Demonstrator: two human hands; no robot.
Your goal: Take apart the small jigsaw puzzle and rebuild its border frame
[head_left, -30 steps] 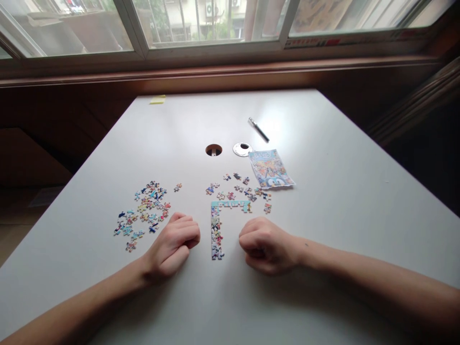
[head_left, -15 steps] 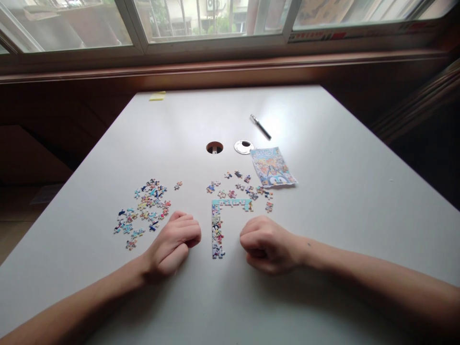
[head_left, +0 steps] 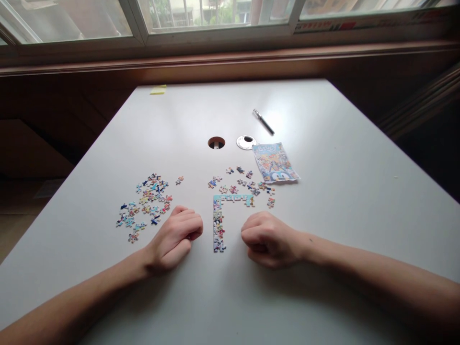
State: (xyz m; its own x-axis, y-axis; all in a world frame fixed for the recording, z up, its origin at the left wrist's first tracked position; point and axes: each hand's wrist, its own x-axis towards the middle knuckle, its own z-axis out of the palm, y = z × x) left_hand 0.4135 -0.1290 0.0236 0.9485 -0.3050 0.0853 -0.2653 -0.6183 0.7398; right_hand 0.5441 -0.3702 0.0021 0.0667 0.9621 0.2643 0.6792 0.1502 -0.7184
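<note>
Joined puzzle pieces making a colourful L-shaped strip [head_left: 218, 221] are lying flat on the white desk [head_left: 323, 201], near its front edge and about halfway between its left and right edges. The strip is sitting between the two hands. The left hand [head_left: 175, 238] is resting on the desk just beside the strip's long side, with its fingers curled in like a loose fist. The right hand [head_left: 268, 238] is resting on the other side, also curled up. I cannot tell if either hand is hiding a piece inside. A heap of loose colourful puzzle pieces [head_left: 145, 206] is lying toward the left edge. A smaller bunch of loose pieces [head_left: 244, 183] is sitting just behind the strip. A shiny picture bag [head_left: 275, 163] is lying behind them, near a round hole in the desk [head_left: 216, 142], a silver round cap [head_left: 246, 142] and a dark pen [head_left: 263, 121]. A yellow sticky note [head_left: 158, 89] is sitting by the back left corner.
</note>
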